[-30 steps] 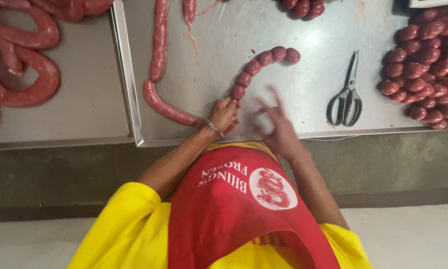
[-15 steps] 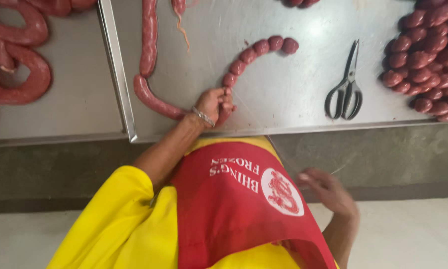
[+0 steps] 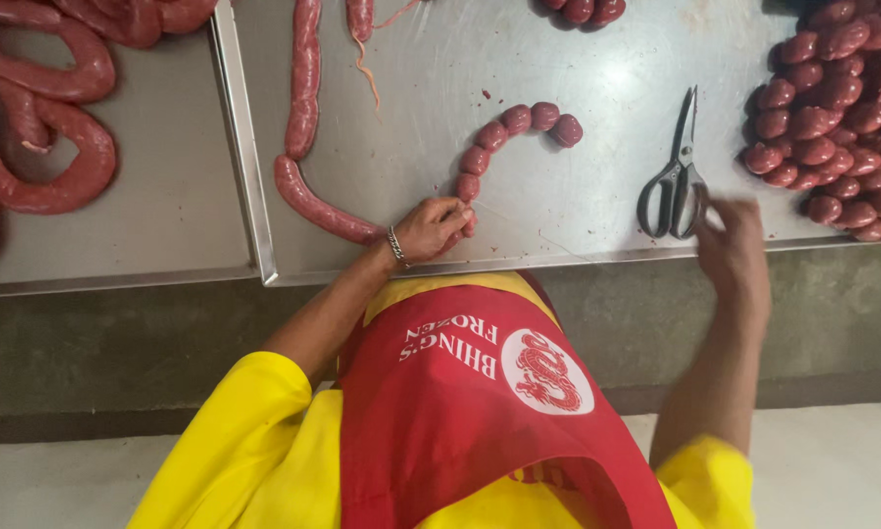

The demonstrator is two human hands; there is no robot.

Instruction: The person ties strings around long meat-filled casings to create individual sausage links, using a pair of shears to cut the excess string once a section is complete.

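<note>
- Head view: your left hand is closed, pinching the sausage rope at the point where the short tied links meet the long unlinked length, close to the near edge of the steel table.
- Head view: your right hand is out to the right with fingers loosely spread, blurred, just beside the scissors; you hold nothing solid that I can make out. A thin string seems to run from the pinch toward it, too fine to be sure.
- Progress, as a judgement: a curved chain of about six small links is tied off above your left hand. The long smooth length running up the table from your pinch is not yet divided, so most of this rope remains.
- Done elsewhere: a heaped pile of finished small links sits at the right end of the table, and a few more at the top edge.
- Left to do elsewhere: thick coils of unlinked sausage lie on the neighbouring table at left, beyond the raised seam.
- In the way: the scissors lie between your right hand and the working point; loose casing end trails above. Nothing else crowds the pinch.
</note>
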